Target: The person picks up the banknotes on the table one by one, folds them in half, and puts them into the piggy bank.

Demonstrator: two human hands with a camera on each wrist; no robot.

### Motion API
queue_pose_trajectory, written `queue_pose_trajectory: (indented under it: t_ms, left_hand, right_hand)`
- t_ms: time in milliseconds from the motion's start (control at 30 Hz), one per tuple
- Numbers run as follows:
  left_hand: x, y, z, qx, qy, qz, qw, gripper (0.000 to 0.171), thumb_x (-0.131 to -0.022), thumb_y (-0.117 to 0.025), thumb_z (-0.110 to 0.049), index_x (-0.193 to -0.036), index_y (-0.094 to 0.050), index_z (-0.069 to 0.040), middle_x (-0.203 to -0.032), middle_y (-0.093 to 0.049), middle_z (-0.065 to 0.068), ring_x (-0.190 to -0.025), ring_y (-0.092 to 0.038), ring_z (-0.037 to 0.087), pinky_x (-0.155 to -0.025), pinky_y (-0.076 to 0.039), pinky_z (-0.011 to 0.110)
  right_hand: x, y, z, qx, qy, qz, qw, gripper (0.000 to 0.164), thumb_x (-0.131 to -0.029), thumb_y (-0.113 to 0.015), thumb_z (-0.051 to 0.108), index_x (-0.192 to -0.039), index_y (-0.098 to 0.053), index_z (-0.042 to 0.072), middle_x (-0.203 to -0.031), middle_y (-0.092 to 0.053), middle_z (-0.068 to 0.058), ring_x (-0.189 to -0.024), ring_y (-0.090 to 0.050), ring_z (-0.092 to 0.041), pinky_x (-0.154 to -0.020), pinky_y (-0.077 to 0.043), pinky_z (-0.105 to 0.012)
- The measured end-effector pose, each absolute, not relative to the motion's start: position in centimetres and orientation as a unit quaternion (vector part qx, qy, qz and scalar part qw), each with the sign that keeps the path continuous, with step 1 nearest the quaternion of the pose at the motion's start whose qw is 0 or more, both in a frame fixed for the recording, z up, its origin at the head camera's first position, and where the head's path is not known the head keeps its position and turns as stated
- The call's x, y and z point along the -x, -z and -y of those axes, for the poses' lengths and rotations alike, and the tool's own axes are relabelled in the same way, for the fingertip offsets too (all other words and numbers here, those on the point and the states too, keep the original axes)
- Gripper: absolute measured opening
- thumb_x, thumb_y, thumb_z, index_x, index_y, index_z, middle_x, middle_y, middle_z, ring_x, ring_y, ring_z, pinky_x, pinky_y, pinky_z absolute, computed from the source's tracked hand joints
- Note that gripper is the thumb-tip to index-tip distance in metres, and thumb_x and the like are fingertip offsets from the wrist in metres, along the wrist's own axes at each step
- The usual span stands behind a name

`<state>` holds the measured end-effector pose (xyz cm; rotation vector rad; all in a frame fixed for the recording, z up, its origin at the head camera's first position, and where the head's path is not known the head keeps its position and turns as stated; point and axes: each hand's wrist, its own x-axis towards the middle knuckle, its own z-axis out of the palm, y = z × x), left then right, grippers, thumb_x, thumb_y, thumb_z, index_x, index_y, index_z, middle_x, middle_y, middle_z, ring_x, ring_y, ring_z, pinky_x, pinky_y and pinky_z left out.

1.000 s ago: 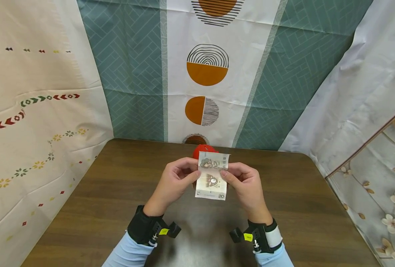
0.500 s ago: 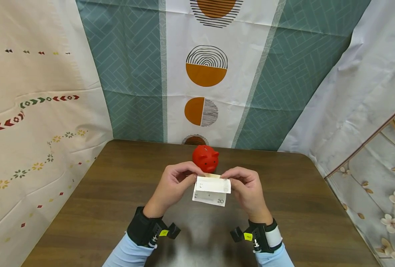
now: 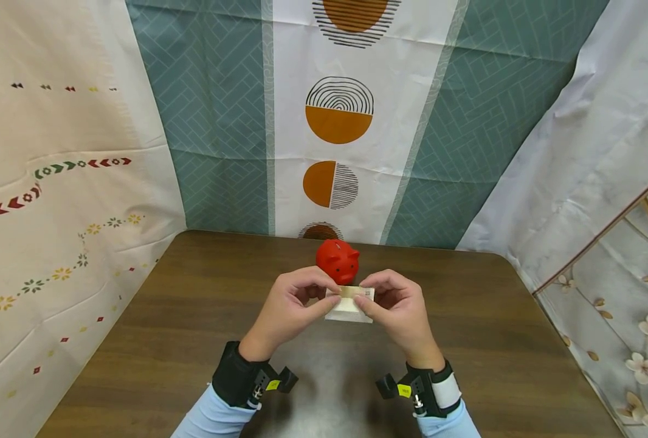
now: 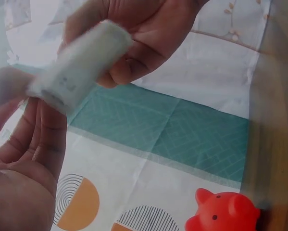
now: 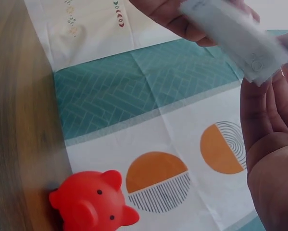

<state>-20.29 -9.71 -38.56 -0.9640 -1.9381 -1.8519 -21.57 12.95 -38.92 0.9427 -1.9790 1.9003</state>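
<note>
A folded 20 banknote (image 3: 349,312) is held between both hands, now a narrow pale strip. My left hand (image 3: 288,307) pinches its left end between thumb and fingers. At the opposite end my right hand (image 3: 403,313) does the same. In the left wrist view the banknote (image 4: 83,67) looks blurred, its folded layers lying together; in the right wrist view the banknote (image 5: 240,38) is blurred too. Just beyond the hands a red piggy bank (image 3: 337,260) stands on the table, facing me, with a slot on its back.
The brown wooden table (image 3: 193,316) extends around the hands. A green and white patterned cloth (image 3: 220,121) hangs behind its far edge. Pale printed cloths flank it, one on the left (image 3: 72,243) and one on the right (image 3: 592,243).
The banknote has gone from opened out to folded down into a narrow strip, its upper part turned over toward me first. The piggy bank, partly covered before, now shows.
</note>
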Motion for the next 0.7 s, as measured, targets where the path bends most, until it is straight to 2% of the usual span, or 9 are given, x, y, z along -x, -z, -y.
queue_pose_trajectory:
  t_ms: [167,433,600,700]
  left_hand:
    - [20.23,38.63,9.66,0.324,0.641,0.680,0.149,0.014,-0.090,-0.074,0.001,-0.101,-0.075,-0.008,-0.094,-0.071,0.008,-0.077,-0.058,0.017,-0.061,-0.054,0.025]
    - [20.24,38.67,9.61,0.320,0.651,0.672,0.148,0.014,-0.090,-0.073,0.003,-0.100,-0.075,-0.006,-0.094,-0.071,0.010,-0.076,-0.057,0.017,-0.060,-0.053,0.024]
    - [20.26,38.66,9.65,0.292,0.649,0.689,0.138,0.024,-0.090,-0.074,0.000,-0.113,-0.072,-0.008,-0.094,-0.072,0.011,-0.077,-0.059,0.016,-0.062,-0.055,0.026]
    - [20.29,38.60,9.63,0.285,0.646,0.695,0.135,0.023,-0.091,-0.074,-0.002,-0.113,-0.072,-0.007,-0.093,-0.072,0.011,-0.076,-0.059,0.016,-0.063,-0.055,0.025]
  right_hand:
    - [21.55,38.93,-12.81,-0.313,-0.644,0.686,0.128,0.021,-0.084,-0.073,-0.012,-0.104,-0.068,-0.006,-0.081,-0.070,0.003,-0.059,-0.049,-0.016,-0.044,-0.042,-0.028]
    - [21.66,38.98,-12.69,-0.303,-0.646,0.688,0.133,0.018,-0.085,-0.074,-0.010,-0.100,-0.071,0.000,-0.076,-0.065,0.002,-0.057,-0.045,-0.017,-0.044,-0.039,-0.028]
    - [21.58,38.88,-12.63,-0.292,-0.641,0.697,0.138,0.015,-0.086,-0.074,-0.007,-0.099,-0.072,0.000,-0.075,-0.063,0.002,-0.058,-0.045,-0.016,-0.045,-0.040,-0.027]
    - [21.50,38.79,-12.60,-0.286,-0.639,0.700,0.139,0.014,-0.087,-0.074,-0.006,-0.099,-0.073,0.000,-0.076,-0.063,0.001,-0.059,-0.046,-0.016,-0.046,-0.041,-0.027]
